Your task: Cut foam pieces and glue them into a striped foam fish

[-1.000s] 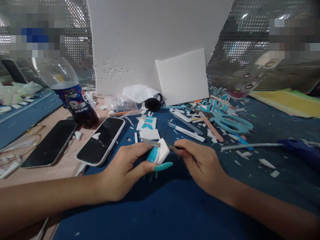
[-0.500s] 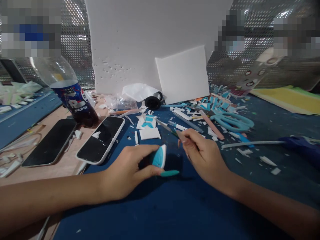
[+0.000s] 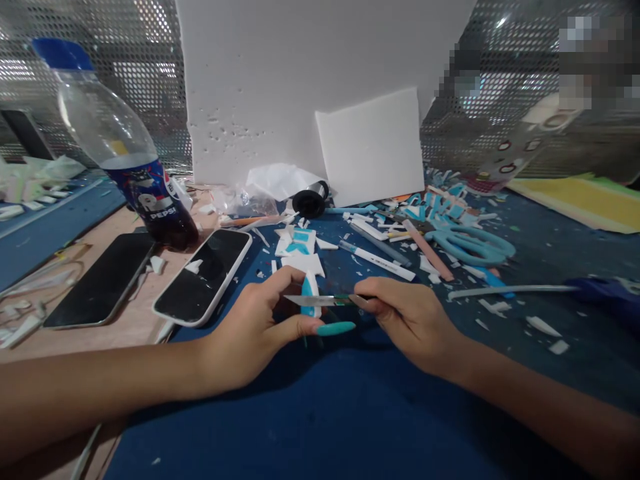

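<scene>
Between its thumb and fingers my left hand point(image 3: 260, 327) pinches a small blue-and-white foam piece point(image 3: 310, 287), held upright above the blue table point(image 3: 320, 413). A craft knife point(image 3: 325, 301) is gripped in my right hand point(image 3: 415, 320), its thin blade pointing left and lying across the foam piece in view. Whether the blade touches the foam I cannot tell. Just beyond my left fingers lie a white foam scrap point(image 3: 310, 264) and a foam piece with blue shapes point(image 3: 300, 241).
Two phones point(image 3: 205, 277) and a Pepsi bottle point(image 3: 145, 180) stand at the left. Blue-handled scissors point(image 3: 470, 245), a white pen point(image 3: 377, 260) and many foam scraps lie behind my hands. A glue gun point(image 3: 600, 297) is at the right; white foam boards point(image 3: 370, 147) stand behind.
The knife has swung from pointing away to pointing left, its blade now across the foam piece. My left hand has turned the piece so it shows more edge-on.
</scene>
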`<action>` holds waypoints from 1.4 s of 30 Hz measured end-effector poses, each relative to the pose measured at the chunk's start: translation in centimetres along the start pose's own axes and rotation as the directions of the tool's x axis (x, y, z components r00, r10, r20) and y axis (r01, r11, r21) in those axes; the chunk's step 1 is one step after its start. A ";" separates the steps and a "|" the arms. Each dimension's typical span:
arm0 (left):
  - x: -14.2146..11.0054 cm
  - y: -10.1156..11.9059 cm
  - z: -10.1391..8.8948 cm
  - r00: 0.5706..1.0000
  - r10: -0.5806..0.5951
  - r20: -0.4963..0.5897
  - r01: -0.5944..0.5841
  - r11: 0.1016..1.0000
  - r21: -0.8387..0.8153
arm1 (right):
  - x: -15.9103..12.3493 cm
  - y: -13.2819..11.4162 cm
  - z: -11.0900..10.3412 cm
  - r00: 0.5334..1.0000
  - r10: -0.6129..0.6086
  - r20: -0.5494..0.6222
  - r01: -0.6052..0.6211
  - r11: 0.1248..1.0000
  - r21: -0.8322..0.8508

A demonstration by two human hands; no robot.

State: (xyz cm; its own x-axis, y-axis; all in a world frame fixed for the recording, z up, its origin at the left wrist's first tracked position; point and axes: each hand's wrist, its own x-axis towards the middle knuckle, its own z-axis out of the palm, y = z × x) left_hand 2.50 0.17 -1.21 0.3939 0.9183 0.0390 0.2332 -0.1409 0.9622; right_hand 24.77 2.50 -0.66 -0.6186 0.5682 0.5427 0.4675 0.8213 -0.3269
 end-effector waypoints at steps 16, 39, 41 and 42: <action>-0.2 0.0 0.1 0.999 0.041 -0.010 -0.040 0.997 0.058 | 0.2 0.0 -0.1 0.999 0.001 0.043 -0.001 1.000 0.001; -0.5 -0.4 -0.1 0.995 0.092 -0.028 -0.091 0.996 0.020 | -0.1 -0.2 0.0 0.998 -0.046 -0.040 0.041 0.992 -0.120; -0.5 -0.4 -0.1 0.994 0.104 -0.018 -0.104 0.994 0.021 | -0.1 -0.2 0.0 0.998 -0.046 -0.037 0.042 0.992 -0.115; -0.5 -0.3 -0.1 0.993 0.115 -0.011 -0.114 0.993 0.022 | 0.0 -0.2 0.1 0.998 -0.050 -0.038 0.045 0.993 -0.111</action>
State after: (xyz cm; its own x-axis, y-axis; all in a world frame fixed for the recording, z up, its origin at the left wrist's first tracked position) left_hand 2.19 -0.21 -1.46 0.4085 0.9000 0.1520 0.2057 -0.2530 0.9453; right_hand 24.66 2.33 -0.69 -0.6165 0.5242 0.5876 0.5064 0.8353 -0.2139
